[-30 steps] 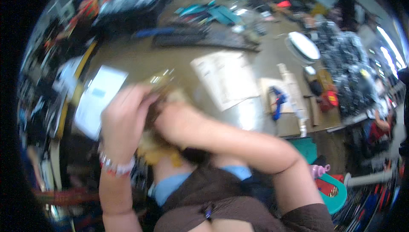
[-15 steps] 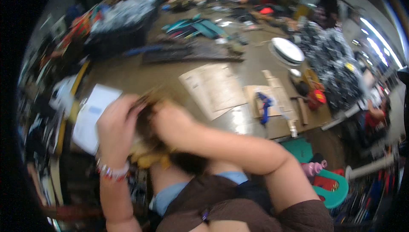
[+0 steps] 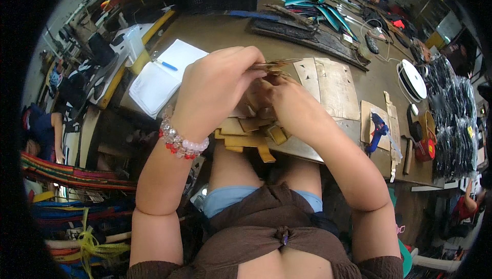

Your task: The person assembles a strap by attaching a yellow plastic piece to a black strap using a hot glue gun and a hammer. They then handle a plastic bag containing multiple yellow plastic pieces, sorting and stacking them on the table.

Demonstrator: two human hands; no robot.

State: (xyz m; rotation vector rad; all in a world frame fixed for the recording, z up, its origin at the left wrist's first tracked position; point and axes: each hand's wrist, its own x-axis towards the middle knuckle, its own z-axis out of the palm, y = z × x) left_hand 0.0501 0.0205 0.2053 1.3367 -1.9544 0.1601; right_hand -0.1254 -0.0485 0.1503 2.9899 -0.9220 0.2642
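Bench [image 3: 220,30]: card patterns [image 3: 333,89] to R, prob. clear of work. L hand [image 3: 220,84] & R hand [image 3: 294,102] meet over near edge; yellow strips [image 3: 246,140] there, likely for easy reach. Both grips narrow, pinching thin brown strips [image 3: 277,67] betw. them, prob. for steadiness.

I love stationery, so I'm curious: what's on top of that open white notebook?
A blue pen lies on the open white notebook. The left hand blocks part of the notebook's right side, so anything there can't be seen.
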